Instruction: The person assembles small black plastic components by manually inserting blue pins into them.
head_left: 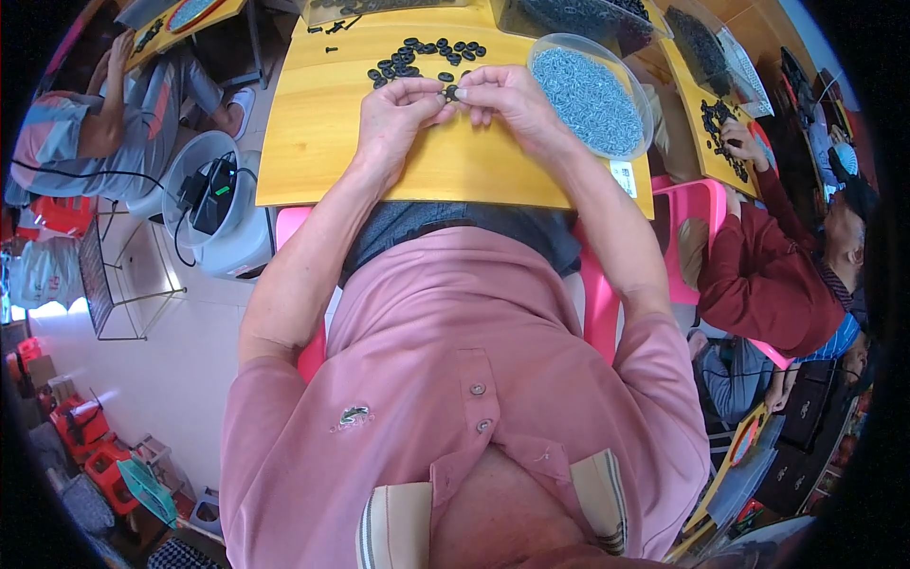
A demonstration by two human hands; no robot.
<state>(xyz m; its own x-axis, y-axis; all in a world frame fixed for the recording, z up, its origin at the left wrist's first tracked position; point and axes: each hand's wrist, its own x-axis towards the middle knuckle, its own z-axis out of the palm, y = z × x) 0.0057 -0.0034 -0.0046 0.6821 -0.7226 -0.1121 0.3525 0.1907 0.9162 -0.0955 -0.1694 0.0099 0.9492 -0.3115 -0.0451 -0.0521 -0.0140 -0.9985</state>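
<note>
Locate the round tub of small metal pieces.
In the head view, the round tub sits on the right part of the yellow table, immediately right of the right hand.

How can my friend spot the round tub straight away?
Find the yellow table in front of the person in pink. On its right side, beside the right hand, sits the round tub. Unlike the bin of dark pieces behind it, it's filled with silvery bits.
</note>
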